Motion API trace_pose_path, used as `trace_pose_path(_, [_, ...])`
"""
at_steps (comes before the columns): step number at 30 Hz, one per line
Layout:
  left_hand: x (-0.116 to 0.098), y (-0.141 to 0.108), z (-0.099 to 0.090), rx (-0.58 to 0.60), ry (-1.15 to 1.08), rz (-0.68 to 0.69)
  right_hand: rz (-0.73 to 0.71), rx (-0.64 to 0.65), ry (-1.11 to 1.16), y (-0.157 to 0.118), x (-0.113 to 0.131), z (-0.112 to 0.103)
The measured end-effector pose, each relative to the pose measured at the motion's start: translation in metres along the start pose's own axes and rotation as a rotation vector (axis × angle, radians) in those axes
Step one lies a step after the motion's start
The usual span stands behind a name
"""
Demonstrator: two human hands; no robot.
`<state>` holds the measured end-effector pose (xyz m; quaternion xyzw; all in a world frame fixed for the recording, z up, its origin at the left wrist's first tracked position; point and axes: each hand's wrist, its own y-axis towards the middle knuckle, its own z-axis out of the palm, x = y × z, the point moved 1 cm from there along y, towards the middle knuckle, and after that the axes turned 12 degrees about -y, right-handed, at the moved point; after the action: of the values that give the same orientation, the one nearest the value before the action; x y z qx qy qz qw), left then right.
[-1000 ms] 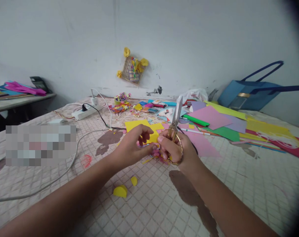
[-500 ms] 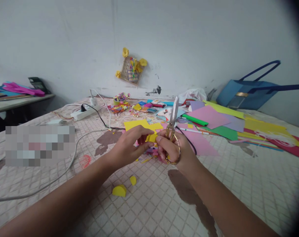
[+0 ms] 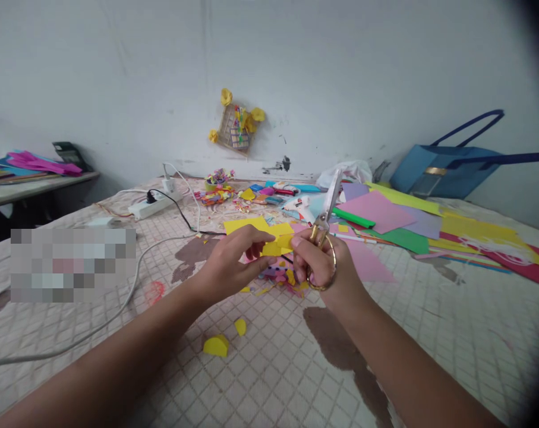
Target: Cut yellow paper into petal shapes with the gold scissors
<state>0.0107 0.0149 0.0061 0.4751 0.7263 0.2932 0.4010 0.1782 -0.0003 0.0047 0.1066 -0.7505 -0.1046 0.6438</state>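
Observation:
Gold-handled scissors [image 3: 325, 223] hang on my right hand [image 3: 325, 264], their blades pointing up and away. Between its thumb and finger, this hand also pinches a small yellow paper piece [image 3: 285, 241]. My left hand [image 3: 233, 255] is just to the left, thumb and forefinger bent around another small yellow piece [image 3: 270, 248]. Beneath both hands lie pink and purple paper bits [image 3: 276, 272] with yellow scraps, partly hidden. Nearer me, two cut yellow pieces [image 3: 216, 345] rest on the quilted cloth.
Coloured paper sheets [image 3: 376, 211] spread to the right, near a blue bag [image 3: 447, 169]. A glue gun [image 3: 299, 207] lies behind the hands. At the left are a white power strip [image 3: 155, 205] and a long cable [image 3: 138, 267].
My right hand has moved a little to the right with the scissors and a yellow piece, away from my left hand. The left hand has barely moved.

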Motion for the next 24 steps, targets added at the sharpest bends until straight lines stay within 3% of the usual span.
trace_pose_path(7, [-0.0021, 0.0005, -0.0012, -0.043, -0.039, -0.016, -0.057, 0.026, 0.066, -0.0002, -0.0016, 0.0002])
trace_pose_path(13, [-0.0052, 0.0014, -0.0027, -0.092, -0.065, 0.021, -0.062, -0.055, 0.068, -0.0004, -0.0010, -0.0017])
trace_pose_path(19, [-0.0066, 0.0002, -0.0019, -0.013, -0.097, 0.011, 0.009, 0.164, -0.020, -0.0021, 0.0047, 0.0023])
trace_pose_path(24, [-0.0060, 0.0018, -0.0019, -0.006, -0.130, 0.024, 0.026, 0.240, 0.054, -0.0038, 0.0022, 0.0031])
